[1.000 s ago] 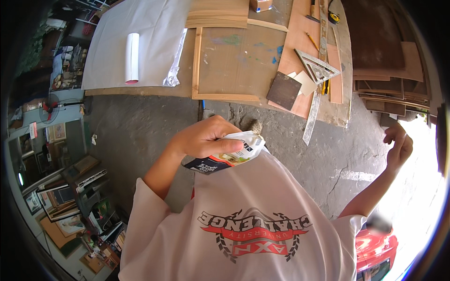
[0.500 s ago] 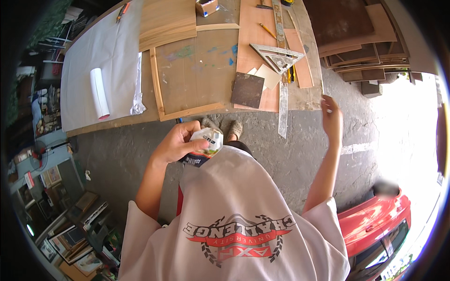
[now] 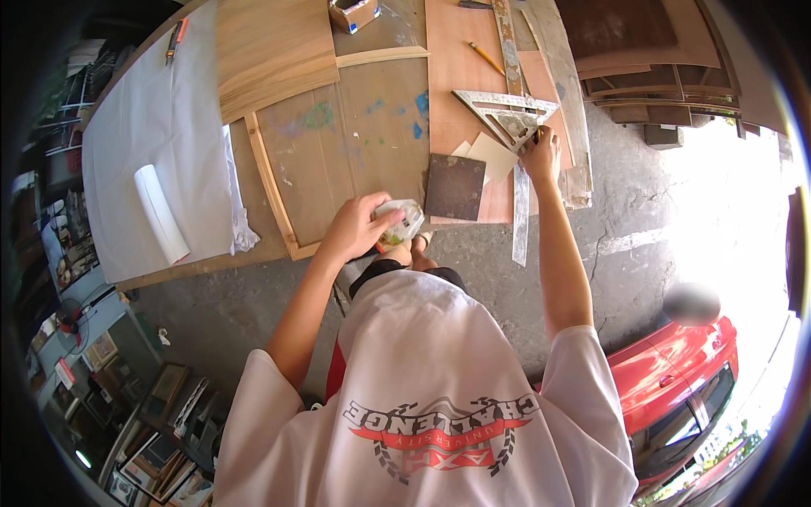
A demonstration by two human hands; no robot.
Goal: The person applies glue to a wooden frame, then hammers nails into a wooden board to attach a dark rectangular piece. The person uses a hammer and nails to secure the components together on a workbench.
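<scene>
My left hand (image 3: pixel 359 226) is closed around a small printed packet (image 3: pixel 404 221) with a whitish top, held in front of my body by the table's near edge. Its lower part is hidden. Over the right side of the table, my right hand (image 3: pixel 542 157) has its fingers closed on a yellow and black utility knife (image 3: pixel 538 134), mostly covered by the fingers. Just left of these fingers lies a metal speed square (image 3: pixel 490 103), across a long metal ruler (image 3: pixel 521 221) that juts past the near edge. A dark square piece (image 3: pixel 454 188) and pale card pieces (image 3: pixel 490 154) lie beside it.
A pencil (image 3: pixel 486 58) lies beyond the square. White sheeting (image 3: pixel 118 186) with a white roll (image 3: pixel 160 213) covers the table's left. Nearer the middle are a wooden frame (image 3: pixel 269 186) and a small box (image 3: pixel 355 15). A red car (image 3: pixel 667 372) stands behind at right.
My right hand has moved from beyond the table's right edge onto the knife beside the ruler. My left hand has carried the packet forward and to the right, toward the table.
</scene>
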